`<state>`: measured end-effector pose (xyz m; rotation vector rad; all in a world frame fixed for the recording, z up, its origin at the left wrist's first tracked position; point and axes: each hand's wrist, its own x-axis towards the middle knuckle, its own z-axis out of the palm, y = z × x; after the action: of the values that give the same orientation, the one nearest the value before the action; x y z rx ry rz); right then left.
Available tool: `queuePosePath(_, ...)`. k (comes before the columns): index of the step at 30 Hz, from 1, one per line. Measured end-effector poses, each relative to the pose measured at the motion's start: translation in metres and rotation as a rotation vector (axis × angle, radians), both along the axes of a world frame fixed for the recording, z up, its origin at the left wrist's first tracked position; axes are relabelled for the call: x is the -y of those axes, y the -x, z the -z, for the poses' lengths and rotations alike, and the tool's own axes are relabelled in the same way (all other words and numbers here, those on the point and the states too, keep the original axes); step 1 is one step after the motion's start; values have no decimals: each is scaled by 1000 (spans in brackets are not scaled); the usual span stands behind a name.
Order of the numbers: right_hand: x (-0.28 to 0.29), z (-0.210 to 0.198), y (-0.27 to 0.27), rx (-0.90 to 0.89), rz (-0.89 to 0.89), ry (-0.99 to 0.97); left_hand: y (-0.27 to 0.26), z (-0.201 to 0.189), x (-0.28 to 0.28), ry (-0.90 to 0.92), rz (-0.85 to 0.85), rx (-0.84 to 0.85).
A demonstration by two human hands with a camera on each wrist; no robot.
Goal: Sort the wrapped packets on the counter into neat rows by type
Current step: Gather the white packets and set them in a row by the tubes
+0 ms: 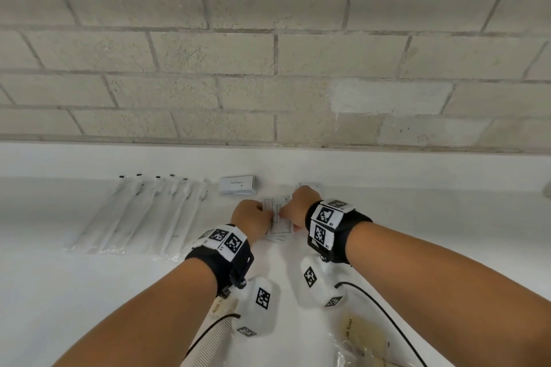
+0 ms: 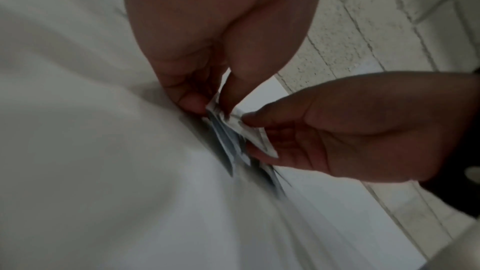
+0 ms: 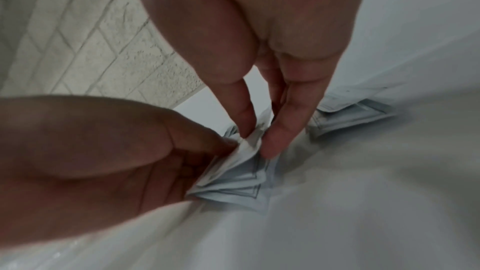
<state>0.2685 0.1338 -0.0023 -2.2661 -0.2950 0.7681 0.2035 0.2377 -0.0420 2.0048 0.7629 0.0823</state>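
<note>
A small stack of flat white printed sachets [image 1: 279,217] is held just above the white counter [image 1: 89,292], fanned out at its lower corners. My left hand [image 1: 266,212] pinches its left edge, thumb and fingers curled round it. My right hand [image 1: 286,211] pinches the right edge. In the left wrist view my left hand [image 2: 215,108] grips the stack's [image 2: 235,143] top corner, with the right hand's fingers [image 2: 262,116] beside it. The right wrist view shows my right hand [image 3: 255,141] on the fanned sachets [image 3: 241,188].
Several long clear toothbrush packets [image 1: 143,214] lie in a row at the left. A pile of white toothpaste boxes [image 1: 238,185] sits behind my hands. More sachets [image 3: 355,114] lie by my right hand. Bath soap packets [image 1: 357,334] and a comb packet [image 1: 214,328] lie near the front edge.
</note>
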Motion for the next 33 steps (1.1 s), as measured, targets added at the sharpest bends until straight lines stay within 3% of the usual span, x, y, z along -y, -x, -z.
queuePosePath(5, -11, 9, 1, 166, -105, 223, 0, -9, -2, -368, 169, -158)
queuePosePath(7, -10, 12, 2, 206, -115, 233, 1, -12, -1, -417, 203, -160)
queuePosePath(14, 4, 2, 15, 220, -235, 282, 6, -12, -13, -261, 184, -209)
queuePosePath(18, 2, 2, 21, 285, -321, 367, 6, -14, -13, -358, 291, -278)
queuePosePath(24, -2, 11, 16, 243, -215, 335, 6, -18, -12, -456, 368, -309)
queuePosePath(30, -4, 12, 12, 98, -154, 208, 3, -13, -19, -198, 296, -243)
queuePosePath(33, -2, 7, 13, 54, -112, 182, 2, -15, -17, -162, 271, -242)
